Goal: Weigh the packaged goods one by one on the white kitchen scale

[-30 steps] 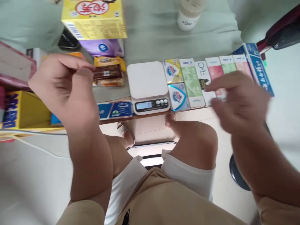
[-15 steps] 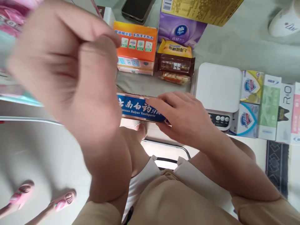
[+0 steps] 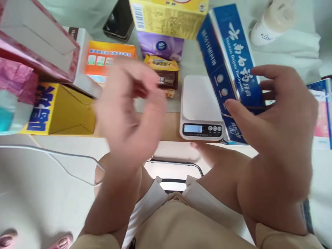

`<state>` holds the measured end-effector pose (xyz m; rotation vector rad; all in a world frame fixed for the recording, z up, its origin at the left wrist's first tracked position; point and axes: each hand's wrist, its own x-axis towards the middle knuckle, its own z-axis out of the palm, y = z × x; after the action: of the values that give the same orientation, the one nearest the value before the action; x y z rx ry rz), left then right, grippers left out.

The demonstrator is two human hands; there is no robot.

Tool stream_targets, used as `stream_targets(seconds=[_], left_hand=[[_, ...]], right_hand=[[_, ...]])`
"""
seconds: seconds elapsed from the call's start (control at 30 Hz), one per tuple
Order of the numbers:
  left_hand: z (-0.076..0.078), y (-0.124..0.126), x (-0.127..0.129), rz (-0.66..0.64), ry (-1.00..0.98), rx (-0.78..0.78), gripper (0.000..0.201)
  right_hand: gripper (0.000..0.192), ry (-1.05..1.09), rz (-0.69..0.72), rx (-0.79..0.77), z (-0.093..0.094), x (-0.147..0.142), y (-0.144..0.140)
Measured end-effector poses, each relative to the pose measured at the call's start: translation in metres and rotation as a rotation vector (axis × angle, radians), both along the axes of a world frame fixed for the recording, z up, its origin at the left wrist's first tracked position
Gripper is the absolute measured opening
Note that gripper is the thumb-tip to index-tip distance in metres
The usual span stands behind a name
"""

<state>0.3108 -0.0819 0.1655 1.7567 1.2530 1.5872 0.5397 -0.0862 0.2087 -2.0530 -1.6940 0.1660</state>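
In my right hand (image 3: 282, 107) is a blue toothpaste box (image 3: 240, 55), gripped between thumb and fingers and tilted, its lower end over the right edge of a white kitchen scale (image 3: 199, 100). The scale's display is lit, but I cannot read the figure. My left hand (image 3: 132, 107), blurred by motion, hovers left of the scale with its fingers loosely curled and a gap at the thumb; nothing shows in it. Beyond that hand lie an orange soap pack (image 3: 109, 52), partly hidden, and brown and yellow wrapped bars (image 3: 166, 74).
A yellow box (image 3: 72, 112) and a pink-edged box (image 3: 46, 38) stand at left. Farther back are a phone (image 3: 119, 20), a purple tissue pack (image 3: 166, 45), a yellow-gold box (image 3: 168, 17) and a white bottle (image 3: 269, 26). A white cable (image 3: 64, 155) hangs at the front left.
The toothpaste box has gone from the table's front edge, up and right, in my right hand. My left hand has lowered and moved right, its fist loosened. The view has shifted.
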Motion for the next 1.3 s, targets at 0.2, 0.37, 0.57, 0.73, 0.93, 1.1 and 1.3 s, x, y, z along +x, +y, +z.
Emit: stream_targets(seconds=[0.2, 0.37, 0.57, 0.73, 0.93, 1.1, 1.3], left_hand=[[-0.016, 0.000, 0.073, -0.369, 0.123, -0.112, 0.030], [-0.030, 0.007, 0.086, -0.356, 0.036, -0.208, 0.052], [-0.036, 0.018, 0.080, -0.276, -0.085, -0.255, 0.037], [-0.033, 0.024, 0.074, -0.110, -0.241, -0.136, 0.020], [-0.026, 0.024, 0.075, 0.020, -0.220, -0.115, 0.041], [-0.026, 0.020, 0.071, 0.001, -0.201, -0.150, 0.048], [-0.026, 0.017, 0.065, -0.086, -0.240, -0.189, 0.049]], right_hand=[[0.053, 0.078, -0.071, -0.098, -0.014, 0.009, 0.012], [0.052, 0.089, 0.081, -0.158, -0.024, 0.001, 0.016], [0.036, 0.208, 0.149, 0.104, -0.037, 0.020, 0.018], [0.021, 0.361, 0.142, 0.595, -0.046, 0.041, 0.026], [0.022, 0.577, 0.186, 0.689, -0.053, 0.029, 0.035], [0.021, 0.645, 0.171, 0.650, -0.051, 0.022, 0.034], [0.021, 0.663, 0.174, 0.598, -0.053, 0.025, 0.033]])
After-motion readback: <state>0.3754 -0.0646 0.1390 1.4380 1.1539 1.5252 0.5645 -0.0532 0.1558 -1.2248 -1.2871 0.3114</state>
